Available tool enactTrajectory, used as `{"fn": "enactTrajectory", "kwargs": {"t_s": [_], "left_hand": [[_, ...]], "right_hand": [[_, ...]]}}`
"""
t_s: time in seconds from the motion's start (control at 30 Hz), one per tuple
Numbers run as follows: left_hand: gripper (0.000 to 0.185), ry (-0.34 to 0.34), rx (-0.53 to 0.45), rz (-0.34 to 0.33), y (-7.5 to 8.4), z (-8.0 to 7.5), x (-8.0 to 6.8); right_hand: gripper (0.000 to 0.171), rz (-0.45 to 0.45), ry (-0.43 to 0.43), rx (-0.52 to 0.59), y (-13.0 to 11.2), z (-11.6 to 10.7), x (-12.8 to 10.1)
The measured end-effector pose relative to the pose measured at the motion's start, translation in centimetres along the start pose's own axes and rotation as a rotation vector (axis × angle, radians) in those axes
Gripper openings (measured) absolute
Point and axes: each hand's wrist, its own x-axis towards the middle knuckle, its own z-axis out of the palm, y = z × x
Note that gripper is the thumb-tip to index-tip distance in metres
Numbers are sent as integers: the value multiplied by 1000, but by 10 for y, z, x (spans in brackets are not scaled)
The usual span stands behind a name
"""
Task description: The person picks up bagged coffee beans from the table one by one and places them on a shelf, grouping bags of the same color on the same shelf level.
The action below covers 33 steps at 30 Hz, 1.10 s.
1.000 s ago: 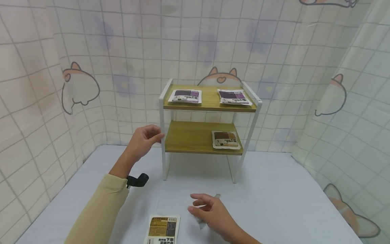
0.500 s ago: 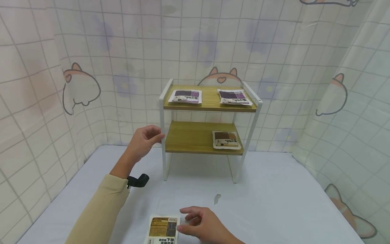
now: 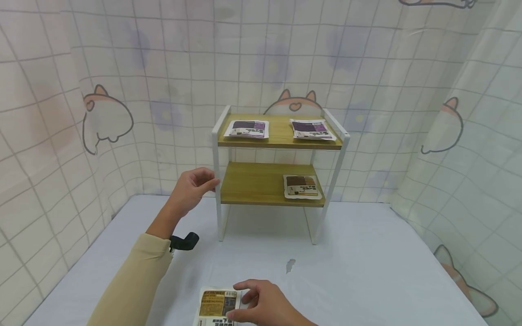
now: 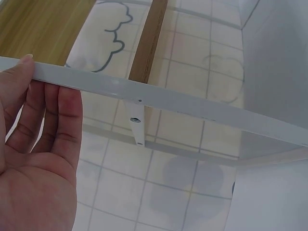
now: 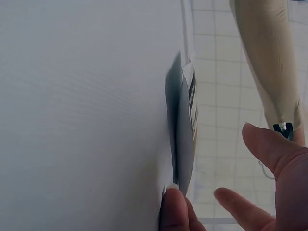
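At the left of a two-tier shelf, my left hand pinches its white side post. The left wrist view has the thumb on the near face of the white frame and the fingers behind it. Low in the head view, a flat brown-and-white packet lies on the table. My right hand is at that packet's right side, thumb over its edge. From the right wrist, the fingertips are by the end of the packet, with the thumb held apart from it.
Two purple-and-white packets, one left and one right, lie on the upper board. A brown packet lies at the right of the lower board. A small grey mark shows on the white table.
My right hand has moved left and toward the near edge, from beside the grey mark to the packet on the table. My left hand stays on the post.
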Motion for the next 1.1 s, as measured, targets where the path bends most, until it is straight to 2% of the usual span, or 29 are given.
{"fn": "enactTrajectory", "kwargs": {"t_s": [0.23, 0.37, 0.57, 1.1], "left_hand": [[34, 0, 2, -9, -1, -1, 0], [33, 0, -8, -8, 1, -1, -1], [28, 3, -7, -8, 3, 0, -2], [30, 2, 0, -20, 2, 1, -1]], "right_hand": [[47, 76, 10, -69, -8, 8, 5], [46, 89, 18, -94, -13, 11, 6], [44, 58, 38, -127, -15, 12, 9], [50, -44, 42, -306, -15, 14, 15]]}}
